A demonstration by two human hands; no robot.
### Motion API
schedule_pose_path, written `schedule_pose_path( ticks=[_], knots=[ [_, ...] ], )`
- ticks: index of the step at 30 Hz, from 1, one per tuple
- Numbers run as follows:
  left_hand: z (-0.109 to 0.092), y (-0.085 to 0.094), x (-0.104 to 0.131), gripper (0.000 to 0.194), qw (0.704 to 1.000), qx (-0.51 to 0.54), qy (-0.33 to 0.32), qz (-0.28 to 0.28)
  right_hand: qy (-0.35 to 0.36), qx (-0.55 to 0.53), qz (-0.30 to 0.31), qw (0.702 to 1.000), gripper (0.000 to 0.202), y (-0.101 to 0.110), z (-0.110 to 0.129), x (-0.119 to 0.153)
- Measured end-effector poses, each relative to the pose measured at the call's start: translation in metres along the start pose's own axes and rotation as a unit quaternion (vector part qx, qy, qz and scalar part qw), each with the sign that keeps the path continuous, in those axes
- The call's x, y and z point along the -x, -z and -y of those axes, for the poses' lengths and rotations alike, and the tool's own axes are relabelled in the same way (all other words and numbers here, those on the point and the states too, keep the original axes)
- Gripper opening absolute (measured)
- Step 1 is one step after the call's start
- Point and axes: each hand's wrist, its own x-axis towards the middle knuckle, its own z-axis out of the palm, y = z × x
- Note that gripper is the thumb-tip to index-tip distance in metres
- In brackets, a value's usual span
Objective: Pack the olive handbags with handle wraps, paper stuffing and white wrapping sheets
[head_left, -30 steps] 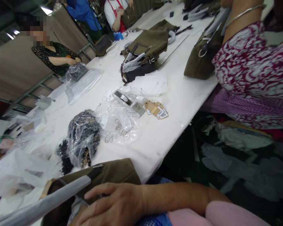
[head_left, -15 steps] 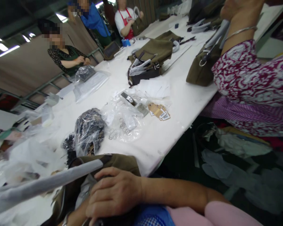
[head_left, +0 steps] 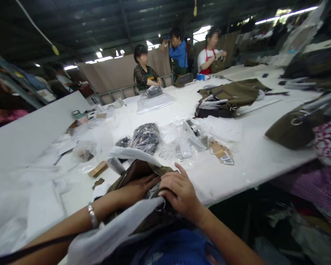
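Observation:
An olive handbag [head_left: 151, 223] lies in front of me at the table's near edge, its mouth spread apart. White wrapping covers its two handles; the near handle [head_left: 118, 224] crosses below my left forearm and the far handle [head_left: 135, 152] arches above the opening. My left hand [head_left: 140, 187] reaches into the bag, fingers stretched out, their tips partly hidden by the rim and my other hand. At the right side of the opening, my right hand [head_left: 179, 189] grips the rim between thumb and fingers, with the index finger raised.
Beyond the bag are a plastic-wrapped dark bundle [head_left: 146, 138], brown tags [head_left: 222, 151] and a grey metal holder [head_left: 194, 132]. More olive bags [head_left: 231, 94] lie farther back. Loose plastic [head_left: 85, 151] covers the left side. A co-worker's patterned sleeve [head_left: 329, 140] is at right; other people stand across the table.
My view has swung left and levelled. My hands were crossed over the bag; now my left hand is inside its opening and my right hand holds the rim.

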Motion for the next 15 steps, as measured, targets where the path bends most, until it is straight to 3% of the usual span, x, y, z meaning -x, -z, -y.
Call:
schedule_pose_path(
  ticks=[3,5,8,11,15],
  knots=[
    [-0.014,0.022,0.003,0.055,0.999,-0.026,-0.029,0.013,0.017,0.022,0.053,0.998,0.013,0.013,0.01,-0.017],
    [-0.028,0.04,0.019,0.042,0.998,-0.049,-0.026,-0.011,0.079,0.035,0.094,0.992,0.018,0.019,0.015,-0.03],
    [-0.048,0.054,0.062,0.025,0.997,-0.041,0.005,-0.072,0.163,-0.004,0.248,0.955,0.029,0.014,0.02,-0.051],
    [-0.061,0.043,0.111,0.025,0.993,0.018,0.01,-0.116,0.173,-0.072,0.425,0.886,0.033,-0.008,0.024,-0.073],
    [-0.053,0.004,0.147,0.031,0.982,-0.061,-0.05,-0.171,0.243,-0.086,0.527,0.81,0.027,-0.045,0.031,-0.094]
  ],
)
